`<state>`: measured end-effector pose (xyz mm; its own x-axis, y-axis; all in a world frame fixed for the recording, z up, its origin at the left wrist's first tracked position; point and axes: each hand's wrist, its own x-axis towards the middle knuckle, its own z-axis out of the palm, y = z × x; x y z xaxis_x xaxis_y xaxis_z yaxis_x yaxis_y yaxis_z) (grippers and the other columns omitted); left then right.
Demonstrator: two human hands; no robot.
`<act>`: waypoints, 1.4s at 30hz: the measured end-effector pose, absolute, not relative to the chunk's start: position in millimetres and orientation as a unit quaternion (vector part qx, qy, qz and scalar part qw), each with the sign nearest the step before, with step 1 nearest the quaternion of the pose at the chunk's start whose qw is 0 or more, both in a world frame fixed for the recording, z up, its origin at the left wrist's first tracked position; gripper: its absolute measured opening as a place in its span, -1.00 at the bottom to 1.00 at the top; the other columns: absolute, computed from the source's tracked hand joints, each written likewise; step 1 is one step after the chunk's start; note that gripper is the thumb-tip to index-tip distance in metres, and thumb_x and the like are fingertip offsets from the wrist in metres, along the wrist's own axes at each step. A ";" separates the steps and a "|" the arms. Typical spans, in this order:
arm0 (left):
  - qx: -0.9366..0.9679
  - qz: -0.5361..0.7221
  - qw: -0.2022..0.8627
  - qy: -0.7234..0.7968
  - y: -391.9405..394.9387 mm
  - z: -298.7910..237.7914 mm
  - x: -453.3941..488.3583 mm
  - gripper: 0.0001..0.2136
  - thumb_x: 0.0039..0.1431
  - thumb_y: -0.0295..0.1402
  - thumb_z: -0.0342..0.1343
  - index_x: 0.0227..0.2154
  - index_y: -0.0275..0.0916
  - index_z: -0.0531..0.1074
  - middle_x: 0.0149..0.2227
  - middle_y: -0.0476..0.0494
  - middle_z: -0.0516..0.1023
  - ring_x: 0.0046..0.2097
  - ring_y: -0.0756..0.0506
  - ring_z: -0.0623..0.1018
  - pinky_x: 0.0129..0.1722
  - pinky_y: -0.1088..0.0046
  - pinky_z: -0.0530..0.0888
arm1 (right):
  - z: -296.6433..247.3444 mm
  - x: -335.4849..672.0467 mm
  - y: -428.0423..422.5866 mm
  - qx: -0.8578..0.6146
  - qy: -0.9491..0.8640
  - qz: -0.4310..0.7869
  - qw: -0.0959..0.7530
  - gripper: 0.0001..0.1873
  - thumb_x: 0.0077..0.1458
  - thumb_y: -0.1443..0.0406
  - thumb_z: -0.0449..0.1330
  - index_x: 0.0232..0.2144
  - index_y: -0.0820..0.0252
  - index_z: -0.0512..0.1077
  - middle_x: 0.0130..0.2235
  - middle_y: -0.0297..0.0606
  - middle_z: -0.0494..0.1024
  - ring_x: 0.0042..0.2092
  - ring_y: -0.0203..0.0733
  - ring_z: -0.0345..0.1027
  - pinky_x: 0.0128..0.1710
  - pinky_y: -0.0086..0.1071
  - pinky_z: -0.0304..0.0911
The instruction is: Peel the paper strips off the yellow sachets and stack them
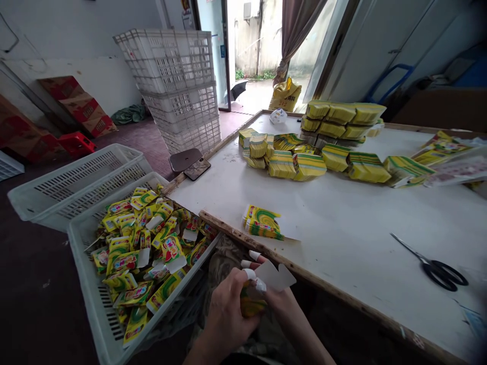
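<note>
My left hand (228, 304) is wrapped round a small yellow and green cardboard box (251, 307) with white flaps raised at its upper end. On the far side of that box is my right hand (279, 299), its fingers closed round it and partly hidden behind the flaps. White tape covers several fingertips. Both hands are over my lap, just in front of the table's wooden edge. A small stack of flat yellow cartons (262, 222) lies on the table beyond them. To the left, a white plastic crate (84, 299) holds many similar small boxes, some with open flaps.
Bundles of flat yellow cartons (299, 166) stand across the white table (342, 223). Black-handled scissors (437, 271) lie at the right. A phone (197, 169) rests on the left table edge. Tall stacked crates (178, 61) and another crate (76, 177) stand on the floor.
</note>
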<state>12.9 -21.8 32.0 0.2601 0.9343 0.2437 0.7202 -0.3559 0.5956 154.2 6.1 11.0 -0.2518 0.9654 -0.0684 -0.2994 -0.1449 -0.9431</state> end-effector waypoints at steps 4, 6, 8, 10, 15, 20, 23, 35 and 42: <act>0.738 0.285 0.266 0.551 -14.3 38.9 6.7 -0.48 0.02 -0.35 0.22 0.03 -0.07 0.14 -0.12 -0.14 0.51 -0.13 -0.19 0.53 -0.16 0.31 0.44 | 12.4 160.7 0.7 -0.343 -0.582 0.576 0.460 -0.34 0.20 0.04 0.09 0.28 0.07 0.11 0.22 -0.05 0.33 0.25 0.06 0.17 0.26 0.00 0.05; 0.716 0.292 0.292 0.563 -11.2 39.7 4.9 -0.43 -0.01 -0.39 0.22 0.06 -0.10 0.12 -0.10 -0.18 0.51 -0.14 -0.21 0.53 -0.17 0.30 0.43 | 8.9 161.5 -1.7 -0.320 -0.662 0.507 0.450 -0.37 0.23 0.21 0.08 0.31 0.02 0.04 0.31 -0.10 0.19 0.31 -0.01 0.05 0.28 -0.05 0.01; 0.701 0.307 0.300 0.570 -9.4 37.7 5.2 -0.42 -0.04 -0.44 0.21 0.06 -0.14 0.13 -0.07 -0.25 0.49 -0.11 -0.24 0.53 -0.15 0.27 0.44 | 3.0 160.7 -2.2 -0.312 -0.707 0.441 0.456 -0.42 0.23 0.36 0.01 0.28 -0.03 0.11 0.33 -0.14 0.14 0.32 -0.06 0.03 0.27 -0.13 0.06; 0.688 0.328 0.299 0.573 -9.0 34.2 6.7 -0.48 -0.03 -0.45 0.18 0.03 -0.17 0.18 -0.04 -0.28 0.44 -0.07 -0.24 0.51 -0.11 0.24 0.43 | -3.3 160.7 -0.1 -0.319 -0.717 0.401 0.473 -0.46 0.20 0.45 -0.03 0.18 -0.03 0.29 0.30 -0.14 0.21 0.28 -0.09 0.13 0.22 -0.21 0.17; 0.683 0.335 0.231 0.606 -9.0 32.3 4.5 -0.53 -0.03 -0.42 0.20 0.00 -0.22 0.27 -0.02 -0.30 0.41 0.05 -0.29 0.42 0.05 0.12 0.35 | -6.4 171.3 10.2 -0.356 -0.724 0.355 0.472 -0.52 0.17 0.44 0.00 0.12 0.08 0.35 0.28 -0.01 0.23 0.26 -0.07 0.18 0.17 -0.20 0.23; 0.721 0.268 0.246 0.590 -7.8 44.1 -6.8 -0.56 0.02 -0.26 0.22 -0.02 -0.19 0.31 -0.10 -0.21 0.48 -0.03 -0.25 0.48 -0.03 0.21 0.40 | 7.7 182.4 17.1 -0.357 -0.790 0.375 0.328 -0.54 0.18 0.35 0.10 0.14 0.14 0.32 0.33 0.12 0.09 0.22 0.02 0.25 0.12 -0.20 0.26; 0.712 0.249 0.279 0.594 -7.7 50.0 -13.1 -0.50 -0.02 -0.21 0.26 -0.01 -0.15 0.30 -0.10 -0.18 0.51 -0.08 -0.23 0.52 -0.07 0.26 0.43 | 19.2 191.2 20.5 -0.334 -0.788 0.410 0.315 -0.70 0.19 0.30 0.13 -0.03 0.12 0.46 0.25 0.03 0.26 0.15 -0.02 0.33 0.08 -0.25 0.28; 0.432 0.599 0.420 0.528 7.1 42.1 -3.8 -0.44 -0.19 -0.18 0.39 -0.06 -0.10 0.40 -0.12 -0.11 0.53 -0.13 -0.14 0.54 -0.17 0.42 0.50 | 8.6 185.4 44.9 -0.320 -0.649 0.489 0.487 -0.22 0.03 0.11 0.30 0.23 0.06 0.11 0.19 -0.03 0.33 0.15 0.00 0.30 0.09 -0.12 0.29; 0.039 0.665 0.591 0.455 14.4 35.3 -10.5 -0.57 0.31 -0.05 -0.18 -0.13 -0.32 0.40 -0.15 -0.24 0.52 -0.24 -0.06 0.58 -0.28 0.42 0.56 | -7.8 207.2 110.6 -0.605 -0.661 0.143 0.420 -0.57 0.01 0.47 0.05 -0.02 0.28 0.35 -0.09 0.03 0.51 -0.04 0.11 0.34 -0.01 0.04 0.26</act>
<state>-10.5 14.4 35.3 -0.2978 0.8221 -0.4852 -0.7507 0.1124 0.6511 207.2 110.6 -7.8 0.0853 0.9201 0.3823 0.6805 0.2264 -0.6969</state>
